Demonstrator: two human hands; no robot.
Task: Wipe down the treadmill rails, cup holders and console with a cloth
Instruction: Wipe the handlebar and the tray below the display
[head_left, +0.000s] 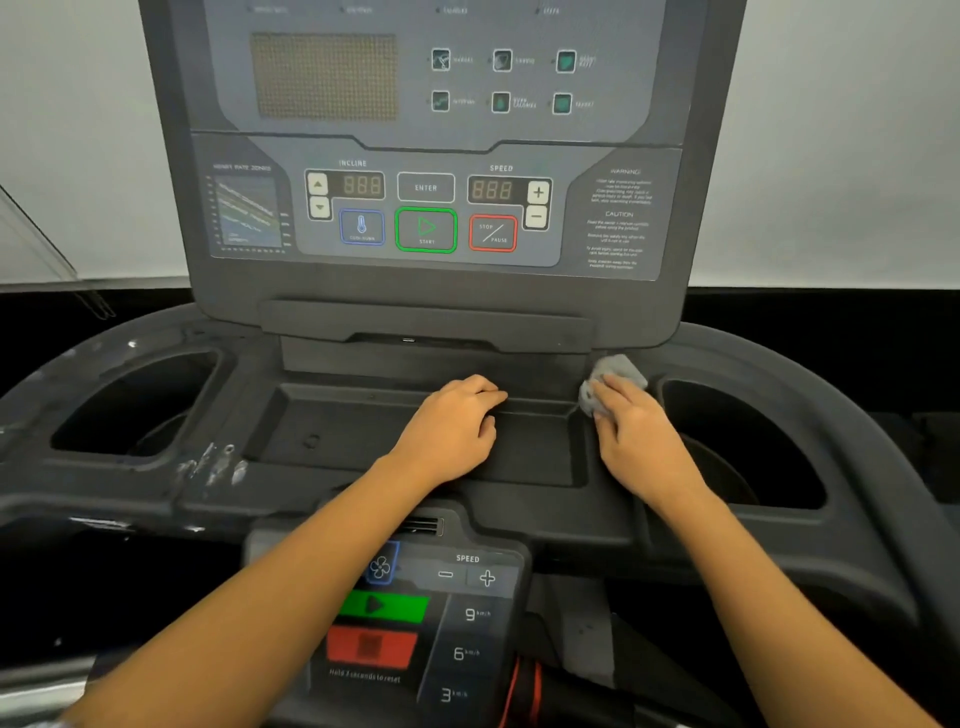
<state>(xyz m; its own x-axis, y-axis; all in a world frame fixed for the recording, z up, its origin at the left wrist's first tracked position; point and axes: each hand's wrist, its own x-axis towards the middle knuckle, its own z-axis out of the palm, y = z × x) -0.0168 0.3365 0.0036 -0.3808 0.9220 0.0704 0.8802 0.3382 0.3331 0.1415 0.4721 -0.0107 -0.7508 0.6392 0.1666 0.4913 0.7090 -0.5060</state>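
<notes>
**Grey cloth worked along the tray's right edge**

The cloth (615, 382) is pressed under the flattened right hand (631, 434) beside the right cup holder (748, 441), likely wiped next. The left hand (452, 428), loosely curled and empty, is rested in the tray (332, 431)

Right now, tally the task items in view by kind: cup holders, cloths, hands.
Cup holders: 2, left cup holder and right cup holder
Cloths: 1, grey cloth under the right hand
Hands: 2, with the left hand on the tray
Total: 5
</notes>
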